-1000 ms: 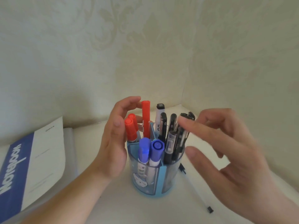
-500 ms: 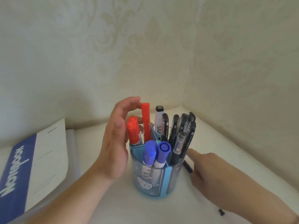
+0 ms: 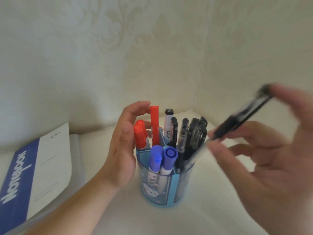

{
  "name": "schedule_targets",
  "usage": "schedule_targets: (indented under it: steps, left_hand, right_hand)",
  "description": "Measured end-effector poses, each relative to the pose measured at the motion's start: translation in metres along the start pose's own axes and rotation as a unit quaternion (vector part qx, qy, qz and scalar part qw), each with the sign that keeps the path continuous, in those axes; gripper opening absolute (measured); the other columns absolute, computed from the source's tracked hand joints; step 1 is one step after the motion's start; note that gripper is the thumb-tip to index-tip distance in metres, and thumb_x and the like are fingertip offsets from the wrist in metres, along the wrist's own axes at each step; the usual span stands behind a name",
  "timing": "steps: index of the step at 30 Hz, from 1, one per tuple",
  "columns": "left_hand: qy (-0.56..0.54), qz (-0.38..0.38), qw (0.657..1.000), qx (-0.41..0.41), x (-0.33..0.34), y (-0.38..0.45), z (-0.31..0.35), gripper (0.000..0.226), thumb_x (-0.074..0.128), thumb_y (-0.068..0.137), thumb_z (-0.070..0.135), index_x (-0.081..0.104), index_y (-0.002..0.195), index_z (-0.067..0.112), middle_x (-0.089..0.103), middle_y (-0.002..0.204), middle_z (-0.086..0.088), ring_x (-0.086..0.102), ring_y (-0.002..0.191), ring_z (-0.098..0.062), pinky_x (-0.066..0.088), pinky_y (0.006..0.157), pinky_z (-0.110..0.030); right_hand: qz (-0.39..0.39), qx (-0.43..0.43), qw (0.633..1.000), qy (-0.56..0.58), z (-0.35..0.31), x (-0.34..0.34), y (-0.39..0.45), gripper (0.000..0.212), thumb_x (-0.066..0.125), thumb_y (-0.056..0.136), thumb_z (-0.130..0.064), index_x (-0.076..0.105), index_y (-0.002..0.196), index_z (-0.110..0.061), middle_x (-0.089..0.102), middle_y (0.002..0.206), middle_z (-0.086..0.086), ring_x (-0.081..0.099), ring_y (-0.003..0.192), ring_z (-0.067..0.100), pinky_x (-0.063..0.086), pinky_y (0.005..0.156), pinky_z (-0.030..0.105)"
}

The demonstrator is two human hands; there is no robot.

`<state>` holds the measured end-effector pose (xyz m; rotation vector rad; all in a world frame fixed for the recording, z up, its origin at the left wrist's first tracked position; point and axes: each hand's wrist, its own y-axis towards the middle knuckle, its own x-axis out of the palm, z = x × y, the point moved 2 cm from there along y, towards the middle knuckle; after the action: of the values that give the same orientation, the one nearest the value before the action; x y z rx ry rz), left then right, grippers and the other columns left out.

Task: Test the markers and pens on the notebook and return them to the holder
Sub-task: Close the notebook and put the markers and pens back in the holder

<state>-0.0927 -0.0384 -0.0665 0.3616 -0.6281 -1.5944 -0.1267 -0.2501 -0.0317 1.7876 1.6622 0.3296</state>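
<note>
A person's left hand (image 3: 122, 150) cups the blue holder (image 3: 162, 189) of markers without clearly gripping it, while the blurred right hand (image 3: 264, 150) pinches a black pen (image 3: 240, 116) above it; a hurried, slanted drop could miss or tip the holder.

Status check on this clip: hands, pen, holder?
Left hand steadying holder, fingers relaxed. Right hand pinching blurred black pen above holder's right side. Notebook closed at left.
</note>
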Motion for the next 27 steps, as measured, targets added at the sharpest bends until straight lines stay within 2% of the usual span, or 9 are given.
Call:
schedule_targets:
  steps: [2, 4, 6, 8, 11, 14, 18, 22, 27]
  left_hand:
    - [0.002, 0.001, 1.0, -0.005, 0.0, 0.001, 0.0, 0.086, 0.049, 0.077, 0.079, 0.046, 0.131, 0.012, 0.058, 0.122, 0.001, 0.065, 0.092, -0.017, 0.054, 0.077, -0.034]
    - [0.007, 0.0, 1.0, -0.005, -0.001, 0.001, 0.0, 0.086, 0.048, 0.077, 0.08, 0.046, 0.131, 0.013, 0.058, 0.122, 0.0, 0.065, 0.094, -0.018, 0.054, 0.077, -0.036]
    - [0.016, 0.003, 1.0, -0.003, -0.001, 0.001, 0.001, 0.085, 0.046, 0.077, 0.081, 0.047, 0.13, 0.014, 0.059, 0.122, 0.0, 0.065, 0.095, -0.018, 0.054, 0.078, -0.033]
    - [0.027, 0.009, 1.0, -0.006, -0.003, 0.001, 0.001, 0.086, 0.044, 0.077, 0.082, 0.048, 0.131, 0.014, 0.059, 0.124, -0.001, 0.065, 0.096, -0.018, 0.053, 0.08, -0.032]
    - [0.036, 0.011, 0.999, -0.015, -0.004, 0.0, -0.003, 0.09, 0.043, 0.076, 0.084, 0.048, 0.133, 0.014, 0.057, 0.129, -0.008, 0.064, 0.1, -0.025, 0.053, 0.084, -0.044]
    - [0.034, 0.0, 0.999, -0.006, -0.003, -0.001, -0.003, 0.09, 0.043, 0.078, 0.082, 0.047, 0.134, 0.011, 0.057, 0.129, -0.01, 0.063, 0.101, -0.026, 0.053, 0.085, -0.045]
    - [0.038, -0.007, 0.999, -0.003, -0.005, 0.003, -0.006, 0.087, 0.045, 0.079, 0.08, 0.046, 0.132, 0.012, 0.058, 0.123, -0.009, 0.063, 0.091, -0.024, 0.05, 0.081, -0.039]
    - [0.111, -0.092, 0.988, -0.062, -0.001, -0.001, -0.017, 0.088, 0.056, 0.072, 0.08, 0.041, 0.14, 0.025, 0.056, 0.133, 0.001, 0.061, 0.109, -0.024, 0.051, 0.089, -0.041]
    - [0.185, -0.125, 0.968, -0.116, 0.013, -0.013, -0.024, 0.09, 0.085, 0.056, 0.047, 0.039, 0.134, 0.046, 0.055, 0.133, 0.025, 0.053, 0.124, -0.002, 0.048, 0.088, -0.014]
  right_hand:
    - [-0.025, -0.153, 0.98, -0.125, -0.02, 0.008, -0.011, 0.049, 0.081, 0.074, -0.016, 0.057, 0.116, -0.028, 0.062, 0.106, -0.005, 0.063, 0.091, 0.016, 0.048, 0.059, 0.023]
    - [-0.048, -0.198, 0.968, -0.148, -0.034, 0.01, -0.022, 0.043, 0.074, 0.075, -0.029, 0.059, 0.115, -0.029, 0.052, 0.113, 0.001, 0.057, 0.099, 0.02, 0.045, 0.067, 0.025]
    - [-0.035, -0.153, 0.986, -0.046, -0.024, 0.014, -0.022, 0.059, 0.075, 0.072, -0.045, 0.049, 0.123, -0.031, 0.048, 0.118, 0.003, 0.055, 0.104, 0.023, 0.048, 0.071, 0.032]
    - [-0.05, -0.062, 0.996, 0.045, -0.011, 0.025, -0.022, 0.096, 0.078, 0.06, -0.061, 0.027, 0.137, -0.037, 0.042, 0.13, -0.004, 0.053, 0.117, 0.022, 0.05, 0.082, 0.034]
    - [-0.171, 0.083, 0.979, 0.072, 0.005, 0.05, -0.032, 0.135, 0.091, 0.049, -0.045, -0.004, 0.146, -0.042, 0.039, 0.138, -0.034, 0.045, 0.128, -0.004, 0.042, 0.099, 0.015]
    - [-0.238, 0.124, 0.962, 0.043, 0.014, 0.052, -0.03, 0.121, 0.094, 0.053, -0.02, 0.015, 0.143, -0.038, 0.053, 0.123, -0.038, 0.056, 0.111, -0.012, 0.042, 0.086, 0.004]
    - [-0.212, 0.129, 0.969, -0.013, 0.025, 0.029, -0.013, 0.097, 0.093, 0.049, -0.034, 0.035, 0.125, -0.049, 0.061, 0.115, -0.033, 0.061, 0.104, -0.009, 0.047, 0.085, 0.013]
    - [-0.213, 0.148, 0.964, -0.052, 0.034, 0.016, -0.004, 0.096, 0.088, 0.048, -0.053, 0.03, 0.124, -0.054, 0.054, 0.118, -0.038, 0.055, 0.109, -0.011, 0.044, 0.088, 0.015]
    - [-0.146, 0.154, 0.965, -0.157, 0.031, 0.0, -0.004, 0.111, 0.085, 0.037, -0.063, 0.013, 0.121, -0.064, 0.052, 0.112, -0.029, 0.057, 0.098, -0.007, 0.046, 0.072, 0.015]
